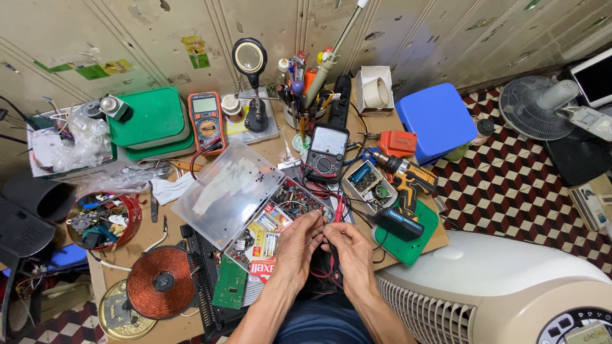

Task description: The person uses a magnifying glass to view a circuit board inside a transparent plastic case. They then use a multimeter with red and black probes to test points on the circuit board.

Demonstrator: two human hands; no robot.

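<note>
One head-worn view looks steeply down from above, close over the workbench (143,251); wall at top; floor at right.

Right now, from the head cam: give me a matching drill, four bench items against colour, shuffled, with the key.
Items:
1. coil
2. stool
3. tray
4. drill

Colours:
A. blue
B. orange and black
C. copper
D. green

Pairs: 1-C, 2-A, 3-D, 4-B
</note>
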